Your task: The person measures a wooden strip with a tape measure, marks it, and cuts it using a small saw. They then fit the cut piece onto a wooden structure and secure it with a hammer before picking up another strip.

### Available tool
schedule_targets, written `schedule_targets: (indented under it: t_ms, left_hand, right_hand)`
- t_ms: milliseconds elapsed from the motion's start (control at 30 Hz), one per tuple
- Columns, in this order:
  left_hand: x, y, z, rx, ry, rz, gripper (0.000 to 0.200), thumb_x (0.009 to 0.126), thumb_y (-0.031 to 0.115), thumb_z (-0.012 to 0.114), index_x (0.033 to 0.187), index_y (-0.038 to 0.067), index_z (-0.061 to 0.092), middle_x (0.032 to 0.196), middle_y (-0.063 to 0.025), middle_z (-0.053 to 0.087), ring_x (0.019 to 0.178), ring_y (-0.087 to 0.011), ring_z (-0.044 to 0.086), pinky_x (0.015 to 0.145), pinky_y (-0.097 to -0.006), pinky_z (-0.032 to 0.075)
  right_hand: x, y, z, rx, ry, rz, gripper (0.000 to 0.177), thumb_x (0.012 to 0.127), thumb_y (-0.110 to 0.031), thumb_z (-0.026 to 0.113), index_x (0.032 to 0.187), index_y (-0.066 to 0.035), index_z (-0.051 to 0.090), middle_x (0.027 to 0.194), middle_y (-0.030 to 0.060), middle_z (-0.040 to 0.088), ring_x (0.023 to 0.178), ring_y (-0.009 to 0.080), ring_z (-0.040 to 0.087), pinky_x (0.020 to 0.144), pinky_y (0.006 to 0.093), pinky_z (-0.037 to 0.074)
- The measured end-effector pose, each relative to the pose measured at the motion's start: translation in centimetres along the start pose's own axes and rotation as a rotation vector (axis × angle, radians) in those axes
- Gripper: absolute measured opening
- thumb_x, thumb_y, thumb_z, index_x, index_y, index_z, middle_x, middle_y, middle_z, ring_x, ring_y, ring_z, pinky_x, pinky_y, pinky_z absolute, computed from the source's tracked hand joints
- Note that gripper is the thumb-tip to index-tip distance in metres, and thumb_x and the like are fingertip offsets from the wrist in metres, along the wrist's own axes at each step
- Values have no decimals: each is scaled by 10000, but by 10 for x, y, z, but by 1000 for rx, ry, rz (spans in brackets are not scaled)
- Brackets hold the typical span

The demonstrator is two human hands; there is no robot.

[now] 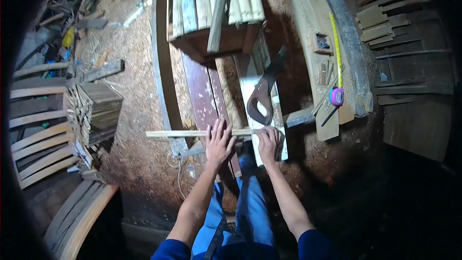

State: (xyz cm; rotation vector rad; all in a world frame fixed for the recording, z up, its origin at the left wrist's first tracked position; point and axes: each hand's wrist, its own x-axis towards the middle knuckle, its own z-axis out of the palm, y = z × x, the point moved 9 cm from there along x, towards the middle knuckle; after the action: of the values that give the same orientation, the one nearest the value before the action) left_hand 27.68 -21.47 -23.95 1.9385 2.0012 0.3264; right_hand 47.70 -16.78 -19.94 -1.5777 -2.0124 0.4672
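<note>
A thin wooden strip [178, 134] lies crosswise over the boards in front of me. My left hand [220, 145] rests palm down on the strip's middle, fingers stretched and slightly spread. At the strip's right end, my right hand [268, 145] has its fingers curled over the wood, with the thumb side hidden. Just beyond the right hand, a handsaw [261, 98] with a dark handle lies on a white-painted board [249, 74]. Under my left hand runs a maroon board [202, 94] with chipped paint.
A stack of pale wood strips [192, 0] stands ahead on a wooden frame. To the right, a purple tape measure [337, 97] with its yellow blade extended lies on a plank [308, 14]. A bundle of sticks [98, 115] sits at left. Sawdust covers the floor.
</note>
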Motion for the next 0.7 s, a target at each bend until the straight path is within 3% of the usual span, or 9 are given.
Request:
schedule_targets:
  t_ms: [100, 200, 333, 467, 700]
  left_hand:
    - [1, 8, -16, -76, 22, 2, 713, 926, 511, 672, 1544, 203, 494, 1669, -115, 356, 1563, -278, 291, 1272, -531, 160]
    - [9, 5, -16, -45, 39, 3, 705, 869, 426, 695, 1509, 185, 527, 1668, -118, 360, 1566, -276, 287, 1273, -525, 170]
    - [3, 6, -15, -76, 29, -12, 704, 868, 382, 661, 1531, 203, 509, 1671, -127, 356, 1563, -273, 300, 1274, -518, 183]
    - [4, 4, -17, -120, 75, 7, 692, 846, 362, 679, 1503, 197, 538, 1661, -119, 377, 1558, -279, 308, 1269, -521, 198]
    - [5, 9, -19, -145, 91, 5, 669, 822, 338, 731, 1456, 173, 596, 1648, -98, 408, 1553, -301, 311, 1266, -521, 191]
  right_hand:
    - [-9, -2, 1, -31, 25, -4, 62, 873, -59, 704, 931, -75, 719, 1099, 97, 651, 1123, 333, 608, 1000, 486, 434]
    - [-5, -3, 5, -83, 117, -19, 70, 841, -35, 723, 871, -89, 689, 1065, 74, 660, 1120, 314, 622, 1014, 489, 434]
    - [-8, -5, 1, -130, 94, -47, 56, 857, -53, 727, 887, -89, 698, 1078, 77, 660, 1125, 312, 622, 1025, 481, 434]
    - [-8, -9, 4, -154, 91, -26, 102, 870, -44, 722, 962, -88, 733, 1100, 75, 669, 1140, 309, 623, 1018, 454, 436]
    - [-8, -11, -1, -178, 69, 14, 74, 877, -78, 736, 949, -92, 742, 1140, 64, 673, 1172, 289, 609, 1011, 435, 407]
